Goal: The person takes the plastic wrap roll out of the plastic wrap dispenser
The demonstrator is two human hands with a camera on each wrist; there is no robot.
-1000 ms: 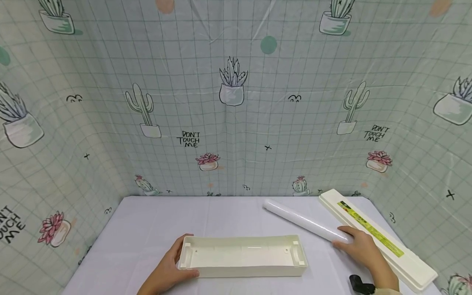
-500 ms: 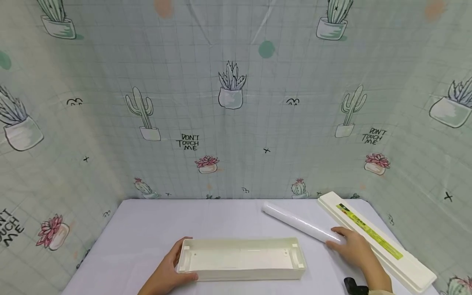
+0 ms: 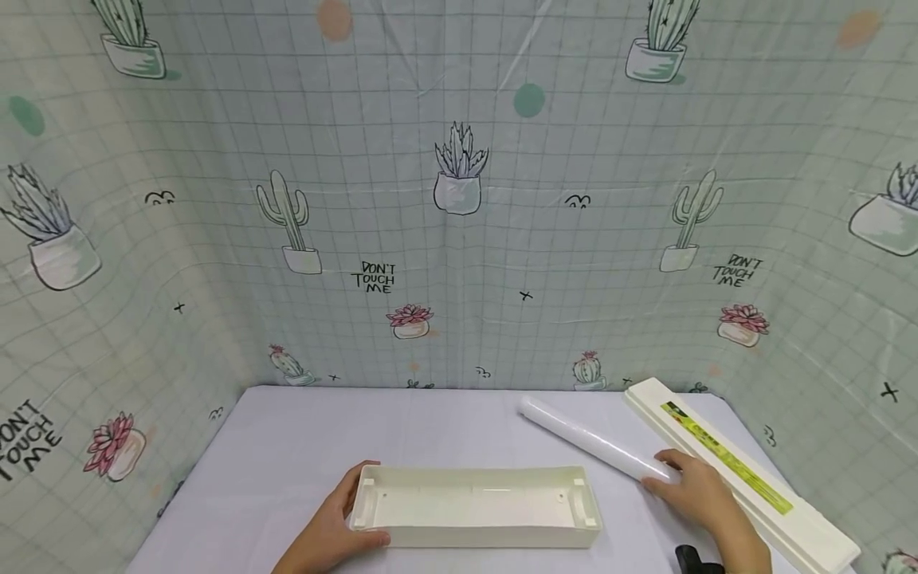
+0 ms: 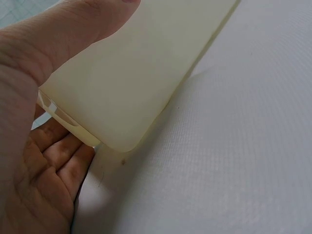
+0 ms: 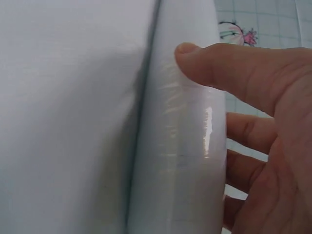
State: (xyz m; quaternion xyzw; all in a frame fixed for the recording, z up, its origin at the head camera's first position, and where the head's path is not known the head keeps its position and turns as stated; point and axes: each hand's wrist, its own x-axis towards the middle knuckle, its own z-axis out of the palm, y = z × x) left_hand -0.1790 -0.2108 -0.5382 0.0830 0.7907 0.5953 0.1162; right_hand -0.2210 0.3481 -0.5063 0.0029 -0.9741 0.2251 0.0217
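An open cream plastic box (image 3: 473, 536), long and shallow, sits at the front middle of the table in the head view. My left hand (image 3: 337, 522) grips its left end, with the thumb on the front wall and the fingers behind. In the left wrist view the thumb presses the box wall (image 4: 131, 73) while the other fingers curl at the end. To the right lies a glossy white roll of plastic wrap (image 3: 588, 438), slanting toward the back. My right hand (image 3: 696, 490) holds its near end. The right wrist view shows the thumb on the roll (image 5: 183, 146) and fingers along its far side.
A long cream lid (image 3: 731, 470) with a yellow-green label lies slanted at the right table edge, just beyond my right hand. A black object (image 3: 692, 560) is at my right wrist. Cactus-print cloth (image 3: 459, 263) surrounds the white table (image 3: 323, 430) on three sides.
The head view has shifted slightly. Both hands keep their holds, and the box, roll and lid stay nearly in the same places.
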